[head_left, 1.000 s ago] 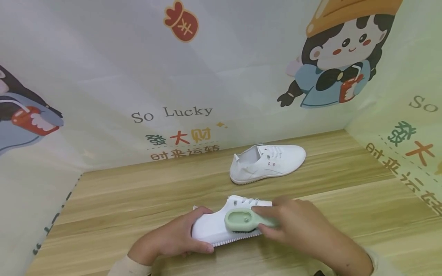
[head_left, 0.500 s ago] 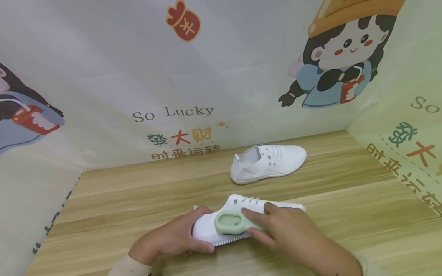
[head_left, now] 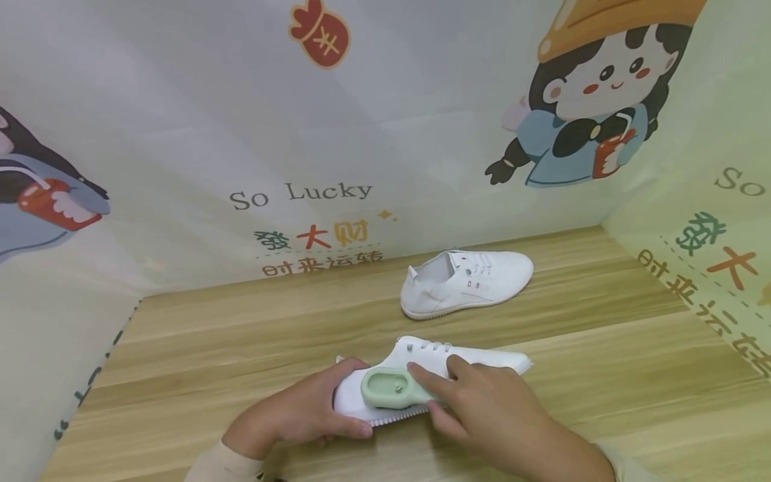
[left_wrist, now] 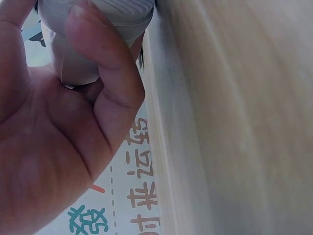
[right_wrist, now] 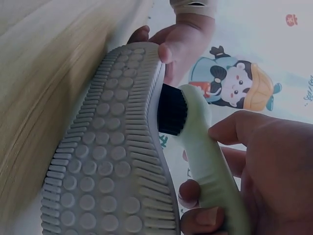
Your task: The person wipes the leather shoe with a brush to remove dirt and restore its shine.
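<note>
A white lace-up shoe (head_left: 476,356) is held tilted on its side near the front of the wooden surface, its studded sole (right_wrist: 107,147) facing the right wrist camera. My left hand (head_left: 307,408) grips the shoe's heel end, the thumb along the sole's edge. In my right hand (head_left: 482,405) is a pale green shoe brush (head_left: 388,389), held by its handle. The brush's dark bristles (right_wrist: 171,110) press against the side of the shoe near the heel. In the left wrist view, the curled fingers (left_wrist: 107,63) wrap the heel.
A second white shoe (head_left: 470,284) stands upright farther back, toe to the right. Behind it rises a printed cloth wall (head_left: 421,134) with cartoon figures and lettering, and similar walls flank both sides. The wood-grain surface (head_left: 211,348) extends between them.
My right hand has slid the brush leftward along the shoe's side toward the heel, uncovering the toe. The left hand and the far shoe stay in place.
</note>
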Demonstrator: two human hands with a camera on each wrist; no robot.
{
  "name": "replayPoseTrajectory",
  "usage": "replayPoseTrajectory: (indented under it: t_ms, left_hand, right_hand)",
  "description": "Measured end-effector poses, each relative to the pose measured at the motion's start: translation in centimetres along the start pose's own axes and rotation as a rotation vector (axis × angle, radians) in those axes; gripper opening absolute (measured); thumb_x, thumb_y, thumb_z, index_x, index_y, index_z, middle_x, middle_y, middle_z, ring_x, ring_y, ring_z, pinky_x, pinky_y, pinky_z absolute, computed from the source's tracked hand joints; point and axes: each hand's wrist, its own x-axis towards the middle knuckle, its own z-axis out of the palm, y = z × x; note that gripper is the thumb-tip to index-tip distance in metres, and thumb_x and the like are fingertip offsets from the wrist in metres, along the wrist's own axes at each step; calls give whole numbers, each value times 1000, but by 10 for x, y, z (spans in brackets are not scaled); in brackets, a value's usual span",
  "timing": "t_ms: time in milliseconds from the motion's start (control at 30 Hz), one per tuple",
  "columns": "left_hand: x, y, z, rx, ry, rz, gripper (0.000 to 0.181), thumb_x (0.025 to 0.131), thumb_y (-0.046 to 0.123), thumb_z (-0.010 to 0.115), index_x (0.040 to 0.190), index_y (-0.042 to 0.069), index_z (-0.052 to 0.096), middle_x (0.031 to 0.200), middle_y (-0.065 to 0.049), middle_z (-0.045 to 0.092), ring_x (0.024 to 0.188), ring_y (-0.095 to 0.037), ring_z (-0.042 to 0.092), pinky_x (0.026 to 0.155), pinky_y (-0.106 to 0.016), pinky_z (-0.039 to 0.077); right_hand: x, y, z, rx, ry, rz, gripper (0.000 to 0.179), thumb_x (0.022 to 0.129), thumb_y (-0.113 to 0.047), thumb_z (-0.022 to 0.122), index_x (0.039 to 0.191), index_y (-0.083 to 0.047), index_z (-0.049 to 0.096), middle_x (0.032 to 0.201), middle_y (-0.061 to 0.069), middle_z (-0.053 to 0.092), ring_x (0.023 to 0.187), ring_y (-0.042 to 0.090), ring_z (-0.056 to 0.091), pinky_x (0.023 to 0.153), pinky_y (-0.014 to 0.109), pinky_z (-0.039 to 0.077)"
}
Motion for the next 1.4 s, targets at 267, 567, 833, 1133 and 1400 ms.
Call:
replayPoseTrajectory:
  t_ms: [267, 567, 833, 1133, 1400]
  left_hand:
    - [-1, 0, -1, 2, -1, 12, 66, 78, 30, 86, 133, 29, 49, 93, -10, 60, 54, -16, 54, 43, -27, 46]
    - [0, 1, -1, 4, 2, -8, 66, 78, 31, 86, 132, 29, 49, 96, -10, 59, 55, -16, 55, 44, -27, 46]
    - [1, 2, -1, -6, -7, -11, 66, 78, 30, 86, 132, 27, 48, 97, -11, 58, 55, -17, 54, 45, -27, 46]
    - [1, 0, -2, 1, -6, -17, 65, 78, 32, 86, 131, 28, 48, 97, -11, 58, 55, -17, 54, 45, -27, 47]
    - [-1, 0, -3, 0, -3, -20, 65, 78, 33, 86, 131, 29, 49, 97, -12, 58, 54, -16, 54, 45, -26, 46]
  right_hand:
    - [1, 4, -4, 18, -25, 17, 47, 86, -35, 70, 133, -37, 63, 75, -7, 50, 54, 6, 37, 48, 23, 28]
    - [2, 21, -17, 67, -65, 61, 45, 83, -32, 72, 128, -36, 68, 72, -8, 50, 52, 3, 33, 46, 22, 28]
    - [2, 36, -32, 101, -105, 130, 44, 80, -31, 72, 124, -36, 71, 67, -13, 42, 52, 2, 30, 46, 22, 26]
    - [0, 52, -47, 104, -172, 183, 41, 79, -34, 72, 120, -35, 73, 93, 1, 70, 63, 8, 50, 49, 27, 36]
    - [-2, 59, -53, 121, -178, 211, 43, 78, -33, 73, 121, -36, 72, 76, -8, 55, 54, 6, 36, 46, 25, 29]
